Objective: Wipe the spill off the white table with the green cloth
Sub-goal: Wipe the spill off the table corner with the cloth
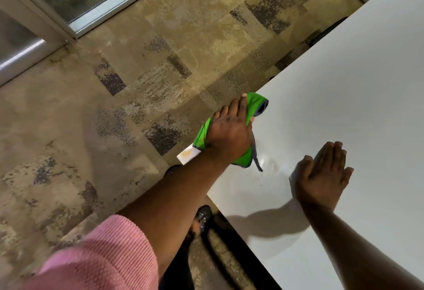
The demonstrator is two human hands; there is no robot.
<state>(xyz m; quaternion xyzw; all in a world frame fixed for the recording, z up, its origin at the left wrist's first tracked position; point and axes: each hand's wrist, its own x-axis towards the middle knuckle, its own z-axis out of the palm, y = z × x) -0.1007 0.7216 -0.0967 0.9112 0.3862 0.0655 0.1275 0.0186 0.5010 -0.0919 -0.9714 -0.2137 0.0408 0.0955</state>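
While the right hand (pixel 322 175) lies flat, the left hand (pixel 229 129) clutches one green cloth (pixel 255 103) at the white table (pixel 355 83) edge.

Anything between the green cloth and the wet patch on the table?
Nothing visible. The green cloth, under the left hand, sits at the table edge right beside the wet sheen. The right hand rests flat, off to the side.

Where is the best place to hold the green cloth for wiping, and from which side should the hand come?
Press from above on the bunched middle of the green cloth, as the left hand does at the white table edge; its grey-trimmed corner hangs loose beside the wet spill.
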